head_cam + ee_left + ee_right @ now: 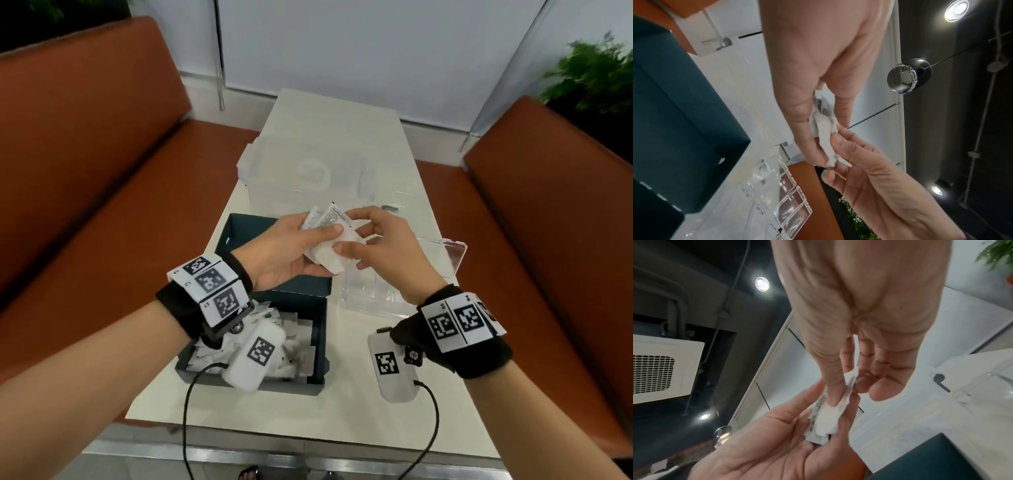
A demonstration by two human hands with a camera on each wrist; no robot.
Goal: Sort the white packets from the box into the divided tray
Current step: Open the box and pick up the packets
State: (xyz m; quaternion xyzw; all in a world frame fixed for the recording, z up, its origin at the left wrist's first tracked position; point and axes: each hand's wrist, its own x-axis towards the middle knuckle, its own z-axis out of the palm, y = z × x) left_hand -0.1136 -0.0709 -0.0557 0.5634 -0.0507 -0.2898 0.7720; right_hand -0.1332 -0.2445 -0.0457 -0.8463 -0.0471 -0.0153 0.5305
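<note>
The left hand (284, 250) holds a fan of white packets (325, 236) in a closed grip above the counter (346, 404). The right hand (383, 246), at 3 o'clock of it, pinches one packet; the box (318, 329) lies at 6 o'clock.

The print on the white packets (330, 219) was too small to read. The left hand (287, 253) hid the dark box's (318, 342) middle, at the packets' 7 o'clock.

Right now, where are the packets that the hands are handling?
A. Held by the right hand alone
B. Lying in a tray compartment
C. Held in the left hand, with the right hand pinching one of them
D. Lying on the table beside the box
C: the left hand holds a small bunch of packets above the table, and the right hand pinches one of them between thumb and fingers, short of the tray.
</note>
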